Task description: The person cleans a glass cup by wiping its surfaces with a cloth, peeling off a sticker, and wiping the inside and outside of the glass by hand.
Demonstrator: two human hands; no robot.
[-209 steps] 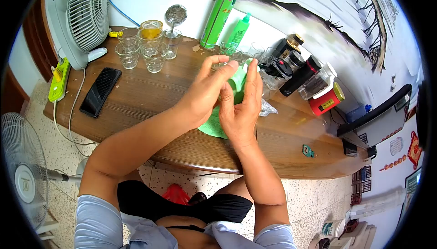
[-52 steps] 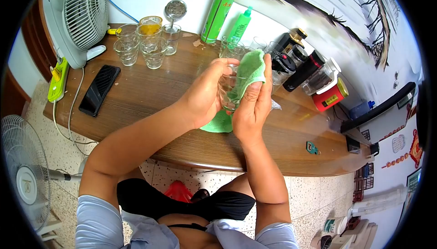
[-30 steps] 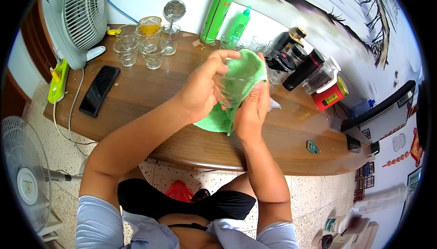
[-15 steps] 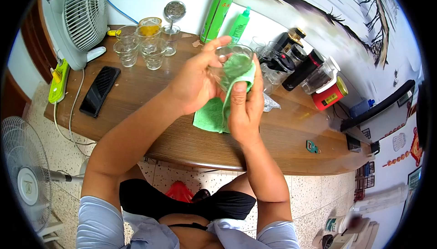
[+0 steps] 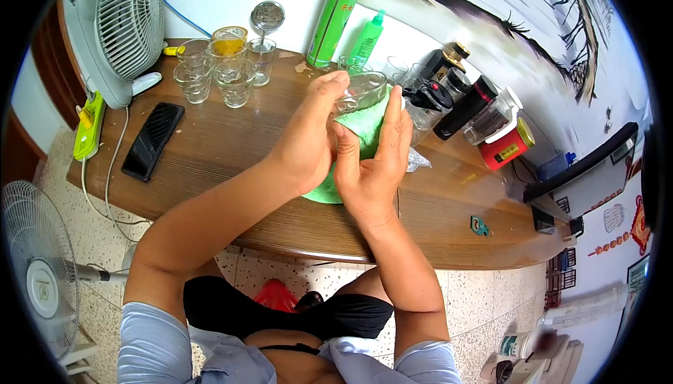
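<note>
Above the middle of the table, a clear drinking glass (image 5: 362, 88) is held between my two hands, its rim tilted up and away. My left hand (image 5: 308, 131) is closed around the glass's left side. A green cloth (image 5: 364, 124) wraps the near and right side of the glass. My right hand (image 5: 375, 156) presses the cloth against it, thumb in front and fingers along the right. The cloth's lower end (image 5: 324, 191) hangs down by the tabletop. My palms hide the bottom of the glass.
Several glasses (image 5: 235, 82) stand at the back left beside a fan (image 5: 126, 26). A phone (image 5: 153, 140) lies on the wooden table (image 5: 280, 226). Behind my hands are a green pump bottle (image 5: 366, 39) and a tall green can (image 5: 340, 12). A glass pot (image 5: 424, 107) and a red tin (image 5: 507, 145) stand right.
The glass has turned more upright. My right hand now spreads along its side, and the cloth has shifted from inside the rim to around the outside.
</note>
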